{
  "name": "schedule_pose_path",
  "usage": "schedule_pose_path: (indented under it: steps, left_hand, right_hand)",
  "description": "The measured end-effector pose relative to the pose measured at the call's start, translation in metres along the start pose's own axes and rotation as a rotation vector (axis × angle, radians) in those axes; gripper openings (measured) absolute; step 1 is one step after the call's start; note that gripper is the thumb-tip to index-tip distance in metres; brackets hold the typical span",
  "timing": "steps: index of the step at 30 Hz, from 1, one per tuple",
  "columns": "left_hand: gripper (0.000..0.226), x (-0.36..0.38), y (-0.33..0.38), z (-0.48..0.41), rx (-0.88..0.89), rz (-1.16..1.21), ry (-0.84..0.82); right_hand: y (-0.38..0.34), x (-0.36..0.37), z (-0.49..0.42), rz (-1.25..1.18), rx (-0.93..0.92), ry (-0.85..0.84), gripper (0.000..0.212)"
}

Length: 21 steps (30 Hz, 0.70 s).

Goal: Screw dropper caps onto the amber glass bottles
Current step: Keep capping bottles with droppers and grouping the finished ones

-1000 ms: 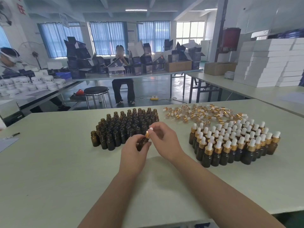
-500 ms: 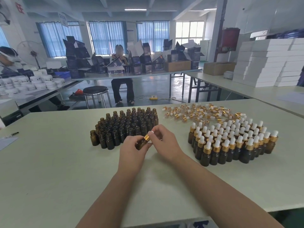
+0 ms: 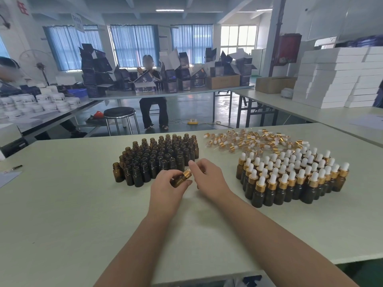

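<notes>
An amber bottle (image 3: 178, 181) is held tilted in the left grip (image 3: 165, 184), whose fingers and thumb are curled round its body just above the pale counter (image 3: 83, 214). A gold-collared dropper cap (image 3: 187, 174) is seated on the bottle's neck. The right grip (image 3: 209, 179) is brought up against the cap with its forefinger raised. The cap's white bulb is hidden behind those fingers, so it cannot be told whether the cap is pinched or only touched. Just beyond the left grip, a tight cluster of uncapped bottles (image 3: 157, 160) is stood upright on the counter. To the right, a second cluster of capped bottles (image 3: 290, 177) is set out, each topped with a gold collar and a white bulb. Behind these, a heap of loose caps (image 3: 248, 140) is scattered. A pen (image 3: 16, 168) is laid near the counter's left edge, beside a sheet cut off by the frame. Farther back, a black stool (image 3: 119, 112) is placed on the grey floor. A seated person (image 3: 152, 104) is partly screened by dark printed boxes (image 3: 93, 75) piled on a long table. White jars (image 3: 41, 100) are grouped at far left, and white flat boxes (image 3: 335, 79) are stacked at right. Blue curtains (image 3: 132, 46) are hung over the rear windows. The print on the boxes is too small to be read.
</notes>
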<state>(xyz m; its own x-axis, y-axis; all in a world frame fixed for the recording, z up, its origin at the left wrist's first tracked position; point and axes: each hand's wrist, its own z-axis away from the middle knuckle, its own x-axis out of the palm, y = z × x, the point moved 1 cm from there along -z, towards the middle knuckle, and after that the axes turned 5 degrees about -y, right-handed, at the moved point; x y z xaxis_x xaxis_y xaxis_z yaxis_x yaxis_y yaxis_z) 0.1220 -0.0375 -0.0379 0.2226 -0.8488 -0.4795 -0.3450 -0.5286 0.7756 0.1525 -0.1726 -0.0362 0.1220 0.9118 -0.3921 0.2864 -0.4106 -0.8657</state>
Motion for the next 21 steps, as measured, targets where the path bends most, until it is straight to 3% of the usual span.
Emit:
schedule_pose_path:
  steps: [4, 13, 21]
  left_hand:
    - [0.023, -0.0005, 0.0006, 0.0004, -0.009, -0.003, 0.003]
    - [0.025, 0.0012, 0.0005, 0.001, 0.013, 0.002, -0.013]
    - [0.028, 0.0001, 0.0, 0.0002, 0.003, -0.009, -0.015]
  right_hand:
    - [-0.0014, -0.0005, -0.0002, -0.02, -0.03, -0.005, 0.014]
    - [0.0025, -0.0026, -0.0006, 0.076, -0.069, 0.046, 0.044]
    - [-0.0009, -0.0024, -0.0007, 0.123, -0.041, -0.003, 0.046]
